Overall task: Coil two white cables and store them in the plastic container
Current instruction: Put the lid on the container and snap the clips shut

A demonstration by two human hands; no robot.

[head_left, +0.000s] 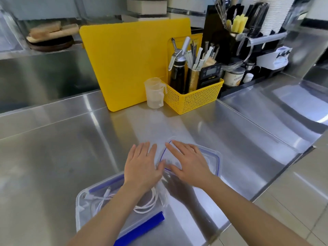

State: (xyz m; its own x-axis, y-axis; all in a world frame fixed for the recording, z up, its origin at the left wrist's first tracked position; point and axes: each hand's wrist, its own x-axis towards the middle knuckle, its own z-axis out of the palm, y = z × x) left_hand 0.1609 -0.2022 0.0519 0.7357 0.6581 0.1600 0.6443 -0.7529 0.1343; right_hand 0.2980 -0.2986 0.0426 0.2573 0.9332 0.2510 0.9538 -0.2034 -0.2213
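Down at the near edge of the steel table (53,148) sits the clear plastic container (79,208), lid off, and the white cables (155,197) are in it: one neat round coil against its right wall, looser strands and plugs bunched toward its left. A blue latch (140,229) hangs off the container's near side. Far behind the container a big yellow cutting board (127,64) leans upright. Now the left hand (142,167), reaching out just beyond the container's far right corner, fingers straight and spread, palm down, gripping nothing; whether it presses the lid's left edge or just the table, I cannot tell. Well behind the container, just in front of the board, stands a clear measuring cup (154,93). To the right of the container, the right hand (190,162) lies flat, fingers extended and slightly fanned, resting on top of the clear lid (215,157) with its thin blue seal line. That lid lies on the table just past the container's far right corner. Further back stands a yellow basket (191,102), packed with tools, touching the cup.
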